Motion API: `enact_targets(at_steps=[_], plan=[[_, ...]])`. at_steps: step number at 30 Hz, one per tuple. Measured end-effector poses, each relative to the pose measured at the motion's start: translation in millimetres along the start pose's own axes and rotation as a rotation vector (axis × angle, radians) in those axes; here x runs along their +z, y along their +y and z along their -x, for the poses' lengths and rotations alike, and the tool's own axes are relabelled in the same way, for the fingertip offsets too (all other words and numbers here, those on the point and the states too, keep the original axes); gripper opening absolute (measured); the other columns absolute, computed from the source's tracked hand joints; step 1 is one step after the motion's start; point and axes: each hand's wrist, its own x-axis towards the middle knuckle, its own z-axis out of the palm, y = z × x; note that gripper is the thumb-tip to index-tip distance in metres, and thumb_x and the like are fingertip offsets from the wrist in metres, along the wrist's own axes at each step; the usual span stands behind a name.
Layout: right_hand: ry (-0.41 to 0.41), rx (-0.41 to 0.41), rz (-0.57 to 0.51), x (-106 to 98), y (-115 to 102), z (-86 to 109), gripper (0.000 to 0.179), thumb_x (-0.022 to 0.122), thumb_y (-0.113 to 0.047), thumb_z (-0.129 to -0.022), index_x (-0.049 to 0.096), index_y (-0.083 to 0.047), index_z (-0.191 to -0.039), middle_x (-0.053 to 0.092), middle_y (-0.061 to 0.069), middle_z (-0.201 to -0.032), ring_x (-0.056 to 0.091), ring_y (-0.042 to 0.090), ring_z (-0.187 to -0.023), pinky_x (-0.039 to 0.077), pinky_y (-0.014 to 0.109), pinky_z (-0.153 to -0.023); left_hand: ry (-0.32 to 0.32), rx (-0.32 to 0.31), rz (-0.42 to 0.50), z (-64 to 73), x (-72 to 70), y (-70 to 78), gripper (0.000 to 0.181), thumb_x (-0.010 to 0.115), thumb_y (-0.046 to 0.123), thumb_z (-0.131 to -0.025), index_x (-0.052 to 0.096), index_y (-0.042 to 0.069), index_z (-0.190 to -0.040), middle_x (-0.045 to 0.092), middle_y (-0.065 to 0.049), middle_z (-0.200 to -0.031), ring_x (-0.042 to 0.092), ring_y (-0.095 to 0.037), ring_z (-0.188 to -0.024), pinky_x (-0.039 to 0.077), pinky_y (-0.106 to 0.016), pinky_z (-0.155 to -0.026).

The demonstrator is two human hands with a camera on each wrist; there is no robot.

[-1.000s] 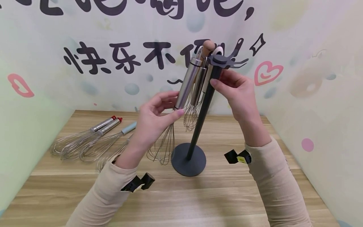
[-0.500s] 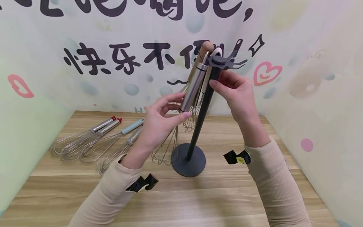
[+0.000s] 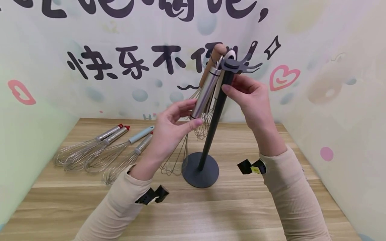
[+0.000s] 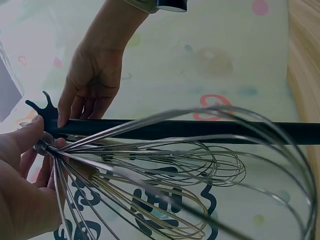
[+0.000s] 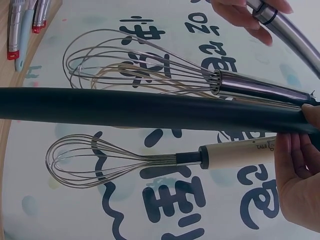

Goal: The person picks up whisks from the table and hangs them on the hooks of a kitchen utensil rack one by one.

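Item: one steel-handled balloon whisk [image 3: 206, 95], handle at 7 o'clock from the hooked head [image 3: 233, 64] of our black stand [image 3: 214, 124], its loop beside that head, whether seated on a prong we cannot tell. Grips: our left hand [image 3: 173, 130] has thumb and fingers bent about the handle's lower end; our right hand [image 3: 251, 100] pinches the pole just below the head, with a wooden-handled whisk [image 3: 211, 65] at 9 o'clock. For good handling, we judge it best to brace the pole, guide the loop squarely, and loosen the left thumb only once the prong bears the weight.
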Motion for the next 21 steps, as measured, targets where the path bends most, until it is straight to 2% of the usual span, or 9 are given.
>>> enact_targets(at_steps=[6, 11, 16, 21], plan=[[-0.001, 0.003, -0.008, 0.5, -0.2, 0.3, 0.024, 0.066, -0.004, -0.086, 0.069, -0.004, -0.11, 0.069, -0.007, -0.084, 0.059, 0.015, -0.084, 0.053, 0.018, -0.079, -0.005, -0.003, -0.001, -0.9, 0.5, 0.4, 0.049, 0.073, 0.001, -0.081, 0.057, 0.006, -0.127, 0.065, -0.015, -0.121, 0.064, -0.02, -0.109, 0.056, -0.024, -0.084], [-0.003, 0.003, -0.01, 0.3, -0.1, 0.4, 0.027, 0.066, -0.004, -0.086, 0.067, -0.002, -0.113, 0.069, -0.006, -0.086, 0.059, 0.015, -0.085, 0.053, 0.018, -0.08, 0.0, 0.006, -0.014, -0.9, 2.1, -1.7, 0.048, 0.074, 0.003, -0.08, 0.059, 0.005, -0.125, 0.063, -0.012, -0.119, 0.063, -0.014, -0.102, 0.055, -0.021, -0.081], [-0.005, 0.006, -0.009, 0.9, -0.2, 0.7, 0.028, 0.067, -0.004, -0.086, 0.066, 0.0, -0.114, 0.07, -0.006, -0.087, 0.06, 0.014, -0.085, 0.054, 0.018, -0.081, -0.001, 0.013, 0.029, 0.4, 2.6, -6.0, 0.041, 0.07, 0.005, -0.084, 0.06, 0.002, -0.124, 0.062, -0.012, -0.112, 0.061, -0.01, -0.094, 0.054, -0.019, -0.076], [-0.012, -0.003, -0.02, 0.3, 0.3, 0.4, 0.023, 0.066, -0.004, -0.086, 0.068, -0.004, -0.11, 0.07, -0.007, -0.086, 0.06, 0.014, -0.085, 0.054, 0.018, -0.081, -0.022, -0.028, 0.028, -0.6, 2.2, -7.2, 0.04, 0.068, 0.006, -0.086, 0.059, 0.006, -0.125, 0.063, -0.012, -0.113, 0.061, -0.012, -0.099, 0.054, -0.019, -0.078]])
